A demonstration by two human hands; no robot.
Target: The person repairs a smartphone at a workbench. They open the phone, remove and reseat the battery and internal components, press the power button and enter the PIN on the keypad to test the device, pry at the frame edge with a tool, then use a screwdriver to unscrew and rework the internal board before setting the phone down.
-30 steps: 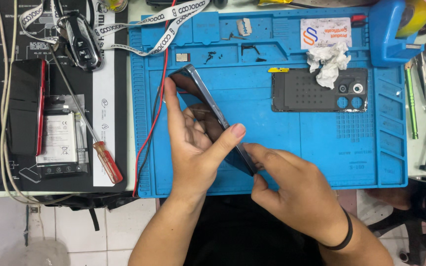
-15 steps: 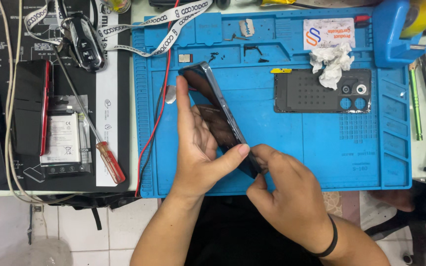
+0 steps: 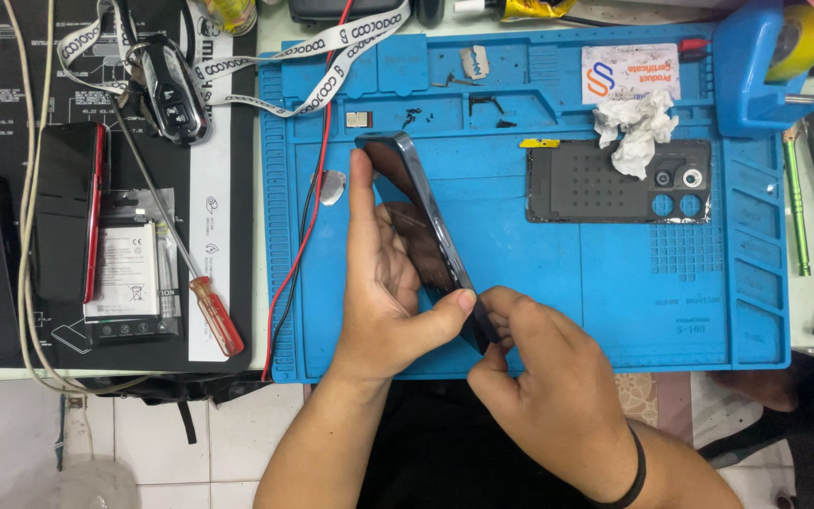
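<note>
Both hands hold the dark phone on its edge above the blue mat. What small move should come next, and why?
Probably a gentle pull at the lower corner. The left hand cradles the phone, tilted on its edge, thumb on the frame, while the right hand pinches its lower end. Its grip is already there, so a slow, small pull over the blue mat seems safest.

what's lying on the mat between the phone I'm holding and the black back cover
Nothing: in the head view, bare blue mat separates the phone from the black back cover.

A single head-worn camera looks almost straight down, close above the blue repair mat [image 3: 671, 311]. The desk's near edge and tiled floor [image 3: 143, 434] fill the bottom.
</note>
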